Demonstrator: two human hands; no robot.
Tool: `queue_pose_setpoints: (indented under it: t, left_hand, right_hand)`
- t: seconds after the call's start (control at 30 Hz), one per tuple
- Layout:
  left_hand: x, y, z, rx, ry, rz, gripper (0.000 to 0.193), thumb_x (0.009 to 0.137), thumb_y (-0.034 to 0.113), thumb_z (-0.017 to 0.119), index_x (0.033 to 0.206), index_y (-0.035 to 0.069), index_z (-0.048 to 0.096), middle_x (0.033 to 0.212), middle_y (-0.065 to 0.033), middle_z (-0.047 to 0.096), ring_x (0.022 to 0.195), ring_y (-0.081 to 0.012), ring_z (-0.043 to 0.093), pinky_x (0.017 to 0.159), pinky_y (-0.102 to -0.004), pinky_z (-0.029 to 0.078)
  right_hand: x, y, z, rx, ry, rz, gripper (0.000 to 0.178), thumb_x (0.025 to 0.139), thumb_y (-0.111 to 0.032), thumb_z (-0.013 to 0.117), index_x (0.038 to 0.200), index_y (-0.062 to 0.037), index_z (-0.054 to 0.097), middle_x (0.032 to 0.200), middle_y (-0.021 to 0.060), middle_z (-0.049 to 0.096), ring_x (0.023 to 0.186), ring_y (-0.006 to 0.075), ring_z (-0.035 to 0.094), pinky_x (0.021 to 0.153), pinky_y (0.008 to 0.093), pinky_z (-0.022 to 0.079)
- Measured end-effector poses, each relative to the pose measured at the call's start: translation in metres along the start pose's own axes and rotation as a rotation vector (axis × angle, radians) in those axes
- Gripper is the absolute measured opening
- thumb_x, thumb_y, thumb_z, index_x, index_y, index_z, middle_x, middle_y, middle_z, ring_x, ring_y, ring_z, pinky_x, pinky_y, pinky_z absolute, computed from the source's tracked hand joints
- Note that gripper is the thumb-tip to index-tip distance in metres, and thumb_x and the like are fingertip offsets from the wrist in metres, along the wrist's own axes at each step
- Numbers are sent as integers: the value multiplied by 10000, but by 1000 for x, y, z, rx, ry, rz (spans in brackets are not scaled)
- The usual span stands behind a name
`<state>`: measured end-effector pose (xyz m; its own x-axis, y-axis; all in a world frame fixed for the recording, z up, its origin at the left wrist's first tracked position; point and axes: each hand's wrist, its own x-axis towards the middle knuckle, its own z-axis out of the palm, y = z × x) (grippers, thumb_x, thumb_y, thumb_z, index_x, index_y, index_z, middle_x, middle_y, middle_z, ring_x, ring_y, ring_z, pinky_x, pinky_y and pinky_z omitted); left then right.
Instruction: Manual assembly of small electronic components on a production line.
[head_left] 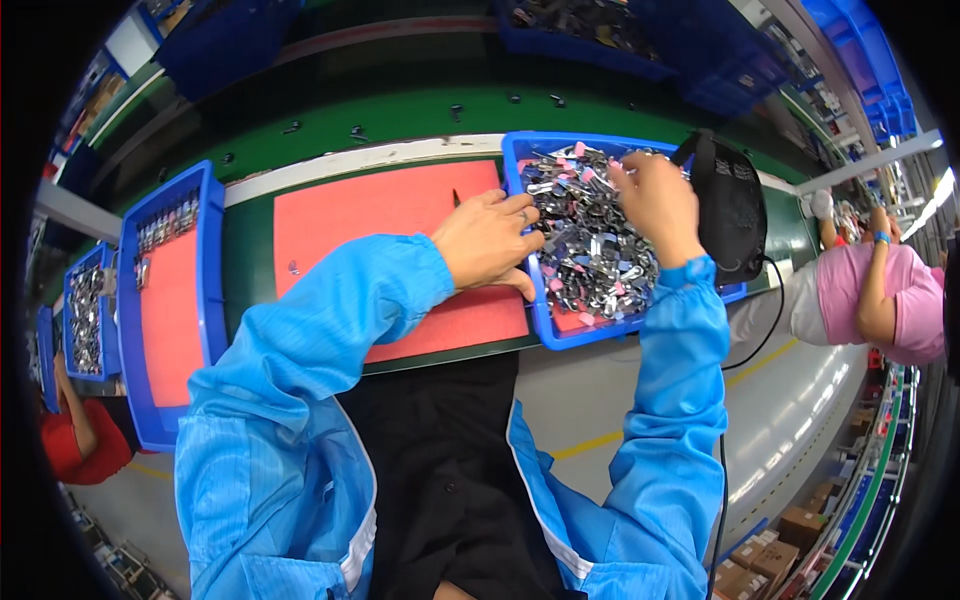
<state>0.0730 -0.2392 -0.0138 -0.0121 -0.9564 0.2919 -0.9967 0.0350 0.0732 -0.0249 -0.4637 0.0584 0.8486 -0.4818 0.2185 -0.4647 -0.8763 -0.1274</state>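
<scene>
A blue plastic bin (541, 300) to the right holds a heap of small silver and black metal parts (597, 262), some with pink or blue bits. My right hand (660, 205) is over the heap at the far right, fingers bent down into it; what they hold is hidden. My left hand (490, 240) lies at the bin's left wall, fingers spread, thumb touching the rim. Beneath the left hand spreads a pink-red mat (385, 215). A thin dark pointed tool (456, 198) lies on the mat beyond that hand, and a small part (294, 267) sits toward the left.
A blue tray (212, 270) at left holds a row of similar parts (167, 225). A black fabric-covered object (728, 205) with a cable stands right of the bin. Loose parts dot the green conveyor (400, 127) beyond. People sit at both sides.
</scene>
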Motion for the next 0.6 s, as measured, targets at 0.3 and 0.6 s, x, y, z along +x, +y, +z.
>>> queue_pose_setpoints:
  t: [0.3, 0.6]
  left_hand:
    - [-25, -13, -13, -81, 139, -161, 507, 799, 515, 750, 1071, 88, 723, 1182, -144, 667, 1175, -317, 621, 918, -436, 528]
    - [-109, -216, -56, 451, -294, -909, 345, 864, 43, 671, 1207, 82, 681, 1182, -184, 695, 1116, -349, 679, 882, -428, 597]
  right_hand:
    - [-5, -5, 36, -169, -50, -58, 411, 924, -428, 690, 929, -22, 753, 971, 222, 717, 941, 419, 684, 797, 504, 544]
    - [-65, -29, 28, 38, 185, -90, 359, 923, -270, 726, 1142, 11, 682, 967, 175, 655, 890, 345, 633, 764, 434, 505]
